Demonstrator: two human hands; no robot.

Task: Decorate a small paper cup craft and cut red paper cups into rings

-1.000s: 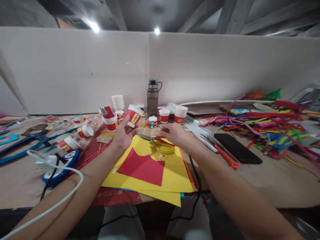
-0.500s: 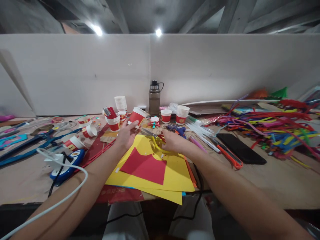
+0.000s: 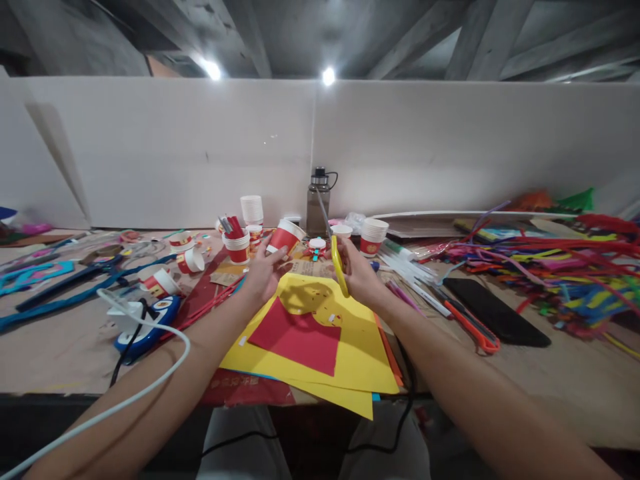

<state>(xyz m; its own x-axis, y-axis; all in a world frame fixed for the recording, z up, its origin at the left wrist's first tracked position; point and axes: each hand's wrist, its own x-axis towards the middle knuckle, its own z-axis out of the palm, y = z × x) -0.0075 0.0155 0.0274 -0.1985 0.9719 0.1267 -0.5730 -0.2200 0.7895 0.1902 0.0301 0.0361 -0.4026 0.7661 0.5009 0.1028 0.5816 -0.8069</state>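
My left hand [image 3: 266, 272] is wrapped round a red and white paper cup [image 3: 286, 236], which leans to the right. In my right hand [image 3: 356, 270] are yellow-handled scissors [image 3: 339, 267], their blades pointing up in front of the bottle and apart from the cup. Below both hands lie yellow paper sheets [image 3: 357, 363], with a cut piece of red paper [image 3: 300, 343] on top. Small paper scraps are scattered on the yellow sheet.
Stacked paper cups [image 3: 373, 237], a dark bottle [image 3: 318, 212] and a cup with red sticks [image 3: 236, 247] stand behind. At right are a black phone [image 3: 495, 311], an orange cutter [image 3: 473, 327] and colourful pipe cleaners [image 3: 565, 267]. A white cable [image 3: 173, 373] crosses my left forearm.
The scissors have swung from pointing left near the cup to pointing upward, as my right hand rose and turned. The whole view has shifted slightly; my left hand still holds the cup.
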